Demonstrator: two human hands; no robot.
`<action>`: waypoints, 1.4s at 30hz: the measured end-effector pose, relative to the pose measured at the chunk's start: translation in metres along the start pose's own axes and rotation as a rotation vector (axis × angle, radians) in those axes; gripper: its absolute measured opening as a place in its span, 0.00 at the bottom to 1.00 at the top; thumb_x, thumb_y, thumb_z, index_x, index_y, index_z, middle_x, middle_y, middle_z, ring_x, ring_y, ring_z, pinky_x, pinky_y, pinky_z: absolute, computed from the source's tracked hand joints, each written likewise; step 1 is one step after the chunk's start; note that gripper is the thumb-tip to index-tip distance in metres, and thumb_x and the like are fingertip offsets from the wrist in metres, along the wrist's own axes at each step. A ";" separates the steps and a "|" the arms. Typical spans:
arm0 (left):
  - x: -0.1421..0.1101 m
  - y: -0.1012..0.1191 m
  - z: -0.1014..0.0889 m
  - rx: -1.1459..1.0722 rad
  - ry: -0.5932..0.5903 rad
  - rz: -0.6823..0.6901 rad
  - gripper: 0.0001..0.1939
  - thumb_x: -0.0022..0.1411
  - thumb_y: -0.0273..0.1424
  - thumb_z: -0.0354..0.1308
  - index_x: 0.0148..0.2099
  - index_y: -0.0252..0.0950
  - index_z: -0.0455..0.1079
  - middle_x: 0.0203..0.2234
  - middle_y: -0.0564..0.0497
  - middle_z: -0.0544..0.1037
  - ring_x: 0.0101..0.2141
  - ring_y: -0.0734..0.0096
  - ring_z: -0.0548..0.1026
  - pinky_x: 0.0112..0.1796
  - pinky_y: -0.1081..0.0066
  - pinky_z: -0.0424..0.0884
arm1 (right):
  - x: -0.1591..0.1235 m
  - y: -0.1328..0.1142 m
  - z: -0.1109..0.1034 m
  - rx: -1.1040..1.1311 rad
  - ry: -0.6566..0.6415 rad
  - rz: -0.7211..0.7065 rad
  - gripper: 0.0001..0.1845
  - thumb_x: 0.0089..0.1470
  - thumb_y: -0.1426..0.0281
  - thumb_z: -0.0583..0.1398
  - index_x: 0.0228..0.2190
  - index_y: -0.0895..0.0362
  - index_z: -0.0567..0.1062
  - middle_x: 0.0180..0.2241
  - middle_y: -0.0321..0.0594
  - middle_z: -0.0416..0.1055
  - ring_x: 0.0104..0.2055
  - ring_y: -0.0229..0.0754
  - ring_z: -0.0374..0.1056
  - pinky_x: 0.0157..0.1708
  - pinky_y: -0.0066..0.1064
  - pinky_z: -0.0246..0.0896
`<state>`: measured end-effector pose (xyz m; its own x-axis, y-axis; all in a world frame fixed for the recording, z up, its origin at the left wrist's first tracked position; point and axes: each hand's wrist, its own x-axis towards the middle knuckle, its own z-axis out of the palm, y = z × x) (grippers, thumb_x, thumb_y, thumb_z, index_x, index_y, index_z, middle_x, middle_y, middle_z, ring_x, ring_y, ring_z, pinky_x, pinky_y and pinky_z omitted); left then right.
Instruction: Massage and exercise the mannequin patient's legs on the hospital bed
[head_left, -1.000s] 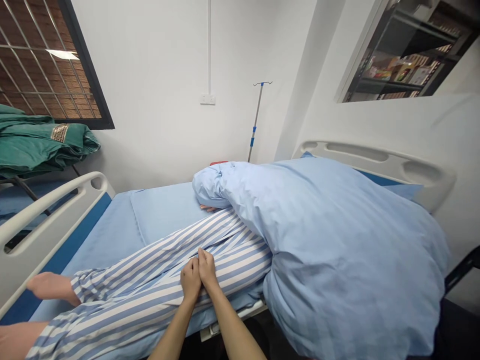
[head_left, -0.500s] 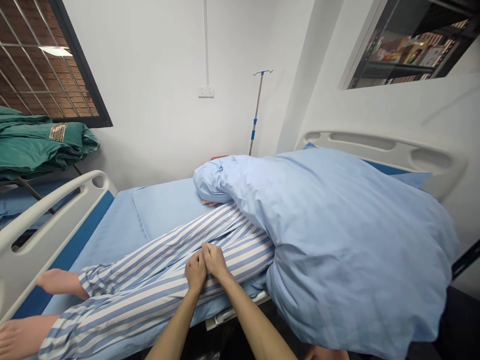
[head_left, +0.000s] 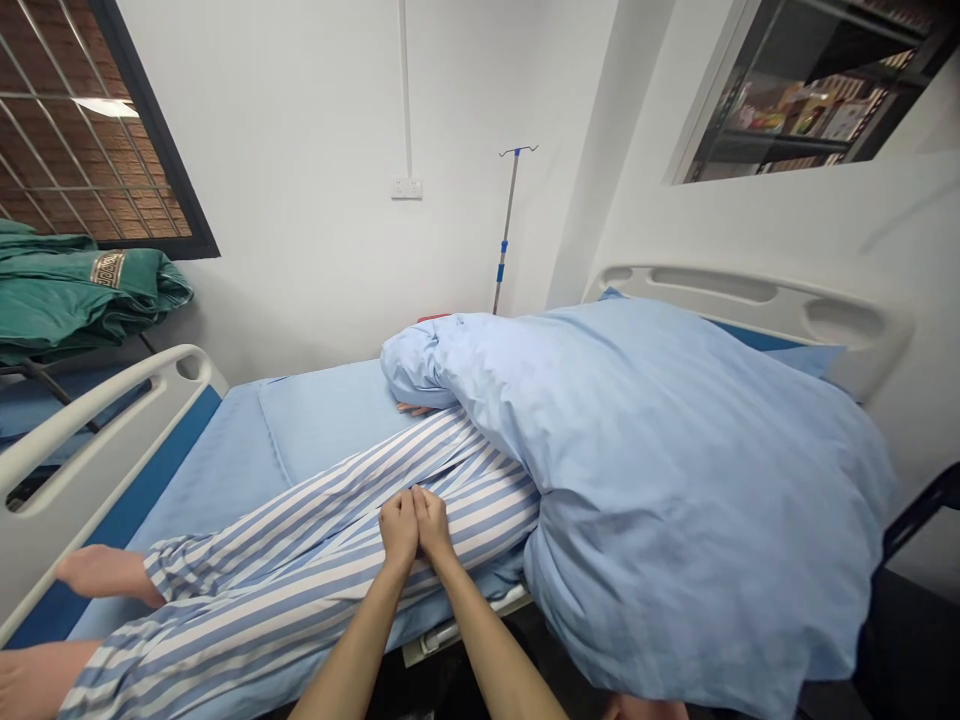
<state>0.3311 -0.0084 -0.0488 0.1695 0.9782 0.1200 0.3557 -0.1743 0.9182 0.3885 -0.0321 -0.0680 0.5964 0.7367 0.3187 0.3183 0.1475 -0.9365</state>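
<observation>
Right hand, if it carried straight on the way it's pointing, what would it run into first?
The right hand already rests on the near leg of the striped pyjama trousers. Straight ahead, the far trouser leg looks like the first thing it would meet, though depth is hard to judge from this view.

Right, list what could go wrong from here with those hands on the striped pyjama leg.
The left hand and right hand rest on the striped pyjama leg, close to the mattress edge. With no raised rail showing there, a push might slide the leg off. The blue quilt hides the upper body, so a reaction could go unseen. The bare foot lies near the raised bed rail and might knock it.
</observation>
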 end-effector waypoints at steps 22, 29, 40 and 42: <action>-0.008 -0.022 0.012 0.406 -0.026 0.052 0.19 0.61 0.35 0.41 0.22 0.37 0.63 0.20 0.51 0.73 0.25 0.73 0.67 0.28 0.74 0.51 | 0.016 0.000 -0.029 -0.459 -0.069 -0.124 0.23 0.59 0.64 0.44 0.16 0.57 0.65 0.16 0.36 0.65 0.20 0.34 0.56 0.23 0.28 0.41; -0.003 -0.017 0.011 0.294 -0.057 0.062 0.17 0.59 0.35 0.43 0.20 0.36 0.61 0.18 0.52 0.70 0.24 0.75 0.63 0.27 0.74 0.51 | 0.006 0.009 -0.032 -0.588 -0.011 -0.151 0.22 0.60 0.65 0.44 0.20 0.56 0.67 0.19 0.38 0.69 0.22 0.35 0.61 0.25 0.28 0.41; -0.005 -0.003 0.043 0.052 -0.007 0.108 0.19 0.60 0.38 0.40 0.19 0.37 0.58 0.15 0.54 0.66 0.20 0.75 0.62 0.25 0.74 0.53 | 0.013 0.014 -0.037 -0.251 0.090 -0.061 0.21 0.57 0.63 0.46 0.16 0.56 0.62 0.15 0.34 0.61 0.19 0.35 0.54 0.22 0.27 0.44; -0.008 -0.008 0.045 0.115 -0.023 0.132 0.19 0.60 0.37 0.41 0.20 0.37 0.59 0.16 0.53 0.68 0.21 0.75 0.62 0.25 0.74 0.53 | 0.014 0.014 -0.036 -0.194 0.100 -0.043 0.21 0.57 0.63 0.47 0.16 0.56 0.60 0.15 0.32 0.58 0.19 0.34 0.52 0.22 0.27 0.44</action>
<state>0.3683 -0.0198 -0.0745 0.2428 0.9432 0.2269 0.4313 -0.3145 0.8456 0.4282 -0.0438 -0.0718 0.6461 0.6621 0.3798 0.4748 0.0410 -0.8791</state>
